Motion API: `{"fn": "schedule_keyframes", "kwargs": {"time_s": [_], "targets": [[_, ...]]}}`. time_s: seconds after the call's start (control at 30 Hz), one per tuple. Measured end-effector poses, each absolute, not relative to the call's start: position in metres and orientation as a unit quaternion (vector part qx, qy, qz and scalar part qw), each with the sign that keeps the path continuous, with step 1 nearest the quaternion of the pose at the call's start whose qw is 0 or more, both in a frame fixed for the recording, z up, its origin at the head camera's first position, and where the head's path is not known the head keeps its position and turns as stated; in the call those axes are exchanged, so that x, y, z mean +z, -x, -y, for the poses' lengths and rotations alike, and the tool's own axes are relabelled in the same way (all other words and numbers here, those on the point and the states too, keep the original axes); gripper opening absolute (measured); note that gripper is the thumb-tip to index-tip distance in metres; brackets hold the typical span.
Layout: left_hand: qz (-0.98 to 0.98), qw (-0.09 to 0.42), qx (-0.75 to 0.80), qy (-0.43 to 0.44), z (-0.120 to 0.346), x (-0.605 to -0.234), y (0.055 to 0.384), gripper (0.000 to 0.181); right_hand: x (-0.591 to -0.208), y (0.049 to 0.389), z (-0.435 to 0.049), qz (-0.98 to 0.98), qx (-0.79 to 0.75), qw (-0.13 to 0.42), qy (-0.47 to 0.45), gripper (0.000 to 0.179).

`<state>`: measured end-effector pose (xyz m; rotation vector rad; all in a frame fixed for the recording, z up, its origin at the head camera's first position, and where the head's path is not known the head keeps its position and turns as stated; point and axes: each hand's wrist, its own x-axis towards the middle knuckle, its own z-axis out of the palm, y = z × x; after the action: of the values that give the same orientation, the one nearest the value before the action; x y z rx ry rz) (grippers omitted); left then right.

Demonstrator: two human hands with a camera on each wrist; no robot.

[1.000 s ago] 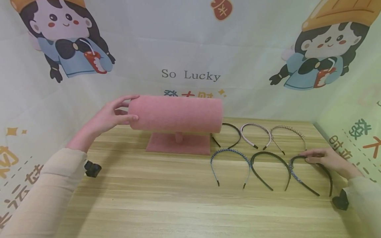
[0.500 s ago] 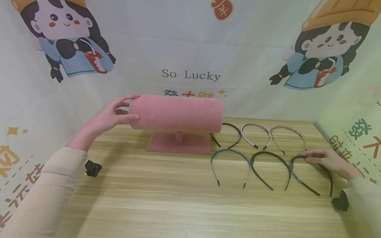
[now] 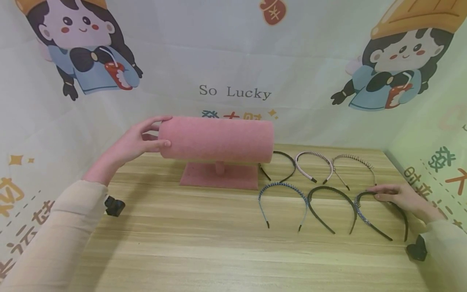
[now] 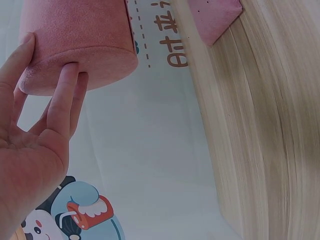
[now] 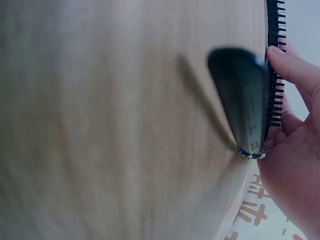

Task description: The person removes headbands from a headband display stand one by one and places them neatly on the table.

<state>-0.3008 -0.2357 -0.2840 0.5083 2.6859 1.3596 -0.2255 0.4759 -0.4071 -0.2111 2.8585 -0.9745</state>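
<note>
A pink velvety roll stand (image 3: 219,138) rises at the back of the table on a flat base. In the head view my left hand (image 3: 129,142) holds its left end, thumb on the front and a finger over the top. The left wrist view has other fingertips against the flat end face. At the front right, my right hand (image 3: 405,198) pinches the top of a dark headband (image 3: 381,233) with a glittery blue patch on one side. Its comb teeth and one dark leg (image 5: 245,100) show up close in the right wrist view; the fingers behind it are partly hidden.
Left of the held headband lie a dark green headband (image 3: 330,188) and a blue beaded one (image 3: 282,184). Behind them are black, pink (image 3: 300,170) and beige (image 3: 352,156) headbands, the black one partly behind the roll. Printed cloth (image 3: 233,65) walls surround the wooden table (image 3: 219,251).
</note>
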Motion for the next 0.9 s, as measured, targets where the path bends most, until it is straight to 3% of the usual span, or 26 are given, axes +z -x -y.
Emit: {"fn": "schedule_keyframes", "kwargs": {"time_s": [0.23,0.5,0.9], "targets": [[-0.879,0.045,0.446,-0.165,0.233,-0.286,0.3,0.072,-0.409,0.224,-0.476,-0.946,-0.311,0.063,0.073,0.036],[-0.885,0.036,0.432,-0.168,0.23,-0.288,0.298,0.073,-0.406,0.221,-0.474,-0.945,-0.311,0.073,0.074,0.054],[-0.899,0.018,0.409,-0.153,0.225,-0.29,0.293,0.076,-0.403,0.218,-0.47,-0.953,-0.285,0.068,0.081,0.06]]}}
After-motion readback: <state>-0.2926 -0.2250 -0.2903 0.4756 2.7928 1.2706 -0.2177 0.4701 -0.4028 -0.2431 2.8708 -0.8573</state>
